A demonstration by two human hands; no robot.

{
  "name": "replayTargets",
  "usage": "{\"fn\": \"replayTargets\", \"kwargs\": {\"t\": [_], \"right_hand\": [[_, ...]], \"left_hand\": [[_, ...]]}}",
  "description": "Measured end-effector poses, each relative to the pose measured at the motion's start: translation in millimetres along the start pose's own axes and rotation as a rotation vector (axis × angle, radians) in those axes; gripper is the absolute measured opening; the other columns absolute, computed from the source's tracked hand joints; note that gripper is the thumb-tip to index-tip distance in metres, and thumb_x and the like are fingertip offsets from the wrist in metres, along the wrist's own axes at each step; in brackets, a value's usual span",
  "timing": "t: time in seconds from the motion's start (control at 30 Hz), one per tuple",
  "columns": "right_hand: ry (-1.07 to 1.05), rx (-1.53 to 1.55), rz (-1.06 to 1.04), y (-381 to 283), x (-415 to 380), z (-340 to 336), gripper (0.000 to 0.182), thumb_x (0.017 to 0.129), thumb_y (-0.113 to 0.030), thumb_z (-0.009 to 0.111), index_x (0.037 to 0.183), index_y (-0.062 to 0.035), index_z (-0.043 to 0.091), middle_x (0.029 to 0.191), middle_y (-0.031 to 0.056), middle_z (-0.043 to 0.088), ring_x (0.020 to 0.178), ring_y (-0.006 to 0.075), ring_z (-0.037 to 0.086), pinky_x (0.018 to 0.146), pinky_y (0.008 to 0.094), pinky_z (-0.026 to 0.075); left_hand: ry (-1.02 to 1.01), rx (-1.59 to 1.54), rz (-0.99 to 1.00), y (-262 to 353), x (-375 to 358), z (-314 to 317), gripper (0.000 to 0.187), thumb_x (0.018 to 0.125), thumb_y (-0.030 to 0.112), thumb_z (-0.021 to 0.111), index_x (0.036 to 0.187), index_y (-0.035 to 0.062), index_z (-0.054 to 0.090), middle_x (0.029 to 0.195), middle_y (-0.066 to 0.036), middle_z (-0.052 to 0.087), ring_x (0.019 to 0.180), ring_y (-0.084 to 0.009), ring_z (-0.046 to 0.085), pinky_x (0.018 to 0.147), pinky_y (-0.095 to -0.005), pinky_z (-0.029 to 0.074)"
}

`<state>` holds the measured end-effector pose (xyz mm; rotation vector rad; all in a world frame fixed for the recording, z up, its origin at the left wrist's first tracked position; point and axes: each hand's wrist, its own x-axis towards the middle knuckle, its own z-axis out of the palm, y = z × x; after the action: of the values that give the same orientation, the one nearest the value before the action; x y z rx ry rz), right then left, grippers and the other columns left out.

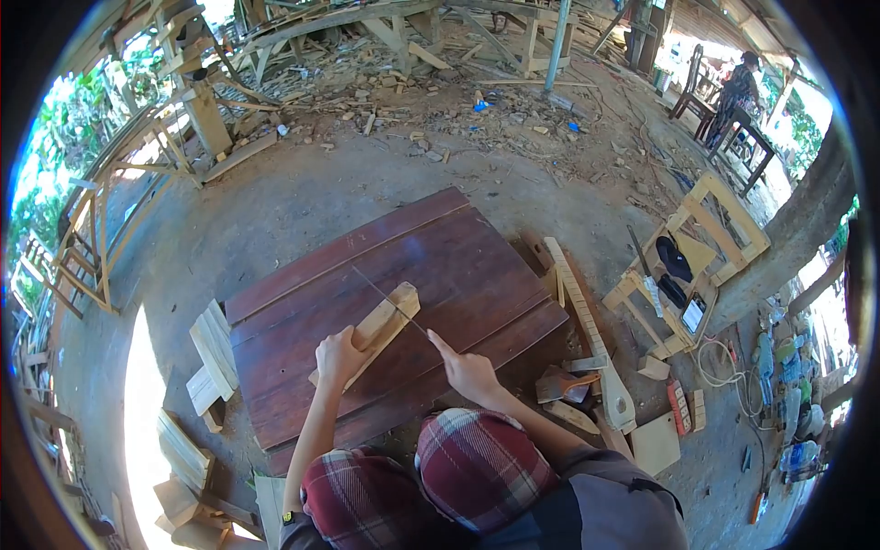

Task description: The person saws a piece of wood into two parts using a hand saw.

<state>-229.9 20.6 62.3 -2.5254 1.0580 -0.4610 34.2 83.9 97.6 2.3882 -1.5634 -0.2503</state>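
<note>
A pale wood block [378, 328] lies at a slant on the dark red-brown wooden table [321, 284]. My left hand [339, 356] is closed around its nearer part and presses it against the top. A hand saw [385, 295], seen almost edge-on as a thin dark line, crosses the block near its far end. My right hand [469, 371] grips the saw at its near end, with the index finger stretched along it; the handle is hidden in the palm. Whether the teeth have cut into the wood cannot be made out.
Wood offcuts [213, 348] stand left of the table. To the right lie a long wooden guitar-like piece [616, 394], a red tool [678, 406] and a wooden frame [710, 229] bearing sandals [674, 259]. Scrap wood [412, 119] litters the ground behind; a person [736, 96] stands far right.
</note>
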Motion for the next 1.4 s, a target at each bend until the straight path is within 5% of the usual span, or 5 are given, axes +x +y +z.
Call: {"fn": "replayTargets", "kwargs": {"t": [0.23, 0.63, 0.97, 1.4], "right_hand": [[-0.056, 0.022, 0.009, 17, -60, -15, 0.062, 0.094, -0.018, 0.05, 0.15, -0.0229, 0.026, 0.048, 0.0117, 0.053, 0.041, 0.0295, 0.056, 0.042, 0.0436, 0.046], [0.031, -0.011, -0.036, -15, 44, 15, 0.058, 0.095, -0.019, 0.045, 0.15, -0.0202, 0.027, 0.052, 0.0158, 0.056, 0.043, 0.0328, 0.057, 0.044, 0.0462, 0.047], [-0.056, 0.133, -0.026, 25, -59, -13, 0.061, 0.093, -0.015, 0.047, 0.15, -0.0217, 0.026, 0.056, 0.017, 0.058, 0.047, 0.0342, 0.059, 0.047, 0.0483, 0.047], [-0.054, 0.088, 0.029, -15, 41, -7, 0.059, 0.094, -0.017, 0.045, 0.15, -0.0245, 0.027, 0.061, 0.0188, 0.062, 0.054, 0.0373, 0.061, 0.053, 0.0494, 0.05]], "left_hand": [[-0.031, -0.005, 0.048, -3, 3, 1, 0.039, 0.069, 0.041, 0.077, 0.087, 0.0096, 0.063, 0.083, -0.014, 0.069, 0.081, -0.0346, 0.067, 0.072, -0.0446, 0.052], [-0.012, 0.003, 0.013, 0, 0, 2, 0.043, 0.068, 0.042, 0.078, 0.087, 0.0076, 0.061, 0.082, -0.017, 0.068, 0.081, -0.0383, 0.066, 0.072, -0.0474, 0.051], [-0.011, -0.013, 0.053, -4, 0, 3, 0.044, 0.068, 0.043, 0.077, 0.087, 0.0069, 0.061, 0.083, -0.017, 0.068, 0.082, -0.0379, 0.066, 0.072, -0.0477, 0.051], [0.018, -0.005, 0.063, -11, 8, 8, 0.039, 0.067, 0.038, 0.079, 0.083, 0.0074, 0.06, 0.078, -0.016, 0.067, 0.078, -0.0369, 0.065, 0.069, -0.0469, 0.05]]}}
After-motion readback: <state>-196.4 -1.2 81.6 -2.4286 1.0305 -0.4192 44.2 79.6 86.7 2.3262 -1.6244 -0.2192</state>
